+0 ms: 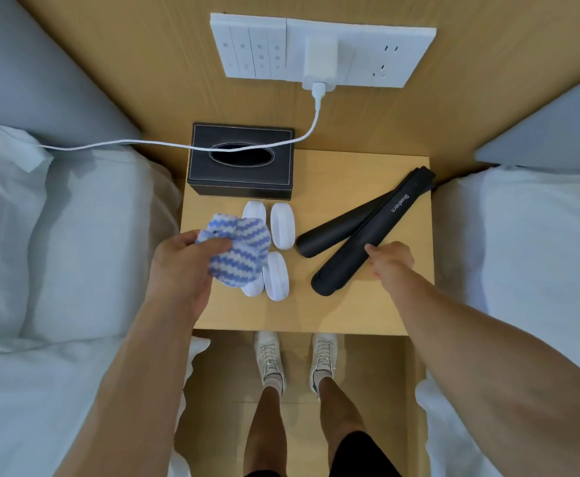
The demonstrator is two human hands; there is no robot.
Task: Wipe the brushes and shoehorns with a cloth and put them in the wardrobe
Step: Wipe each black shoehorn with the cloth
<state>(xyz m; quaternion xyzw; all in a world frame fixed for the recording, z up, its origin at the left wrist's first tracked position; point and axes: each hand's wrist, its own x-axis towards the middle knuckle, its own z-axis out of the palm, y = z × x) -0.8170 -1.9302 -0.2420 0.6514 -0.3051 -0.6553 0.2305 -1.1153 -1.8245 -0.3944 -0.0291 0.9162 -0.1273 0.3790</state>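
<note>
Two black shoehorns lie crossed on the right half of the wooden nightstand [333, 311]. The nearer shoehorn [360, 242] is printed "Shoehorn"; the other shoehorn [329, 230] lies partly under it. Several small white brushes [282, 225] sit left of them, some partly covered by a blue and white zigzag cloth [243, 256]. My left hand [181, 266] holds that bunched cloth just above the brushes. My right hand [390, 259] touches the right edge of the nearer shoehorn with one fingertip; its other fingers are hidden under the hand. No wardrobe is in view.
A black tissue box [240, 177] stands at the nightstand's back left. A white charger cable [164, 144] runs from the wall socket panel [323, 49] across the box to the left bed [58, 235]. Another bed [529, 253] flanks the right. My feet stand before the nightstand.
</note>
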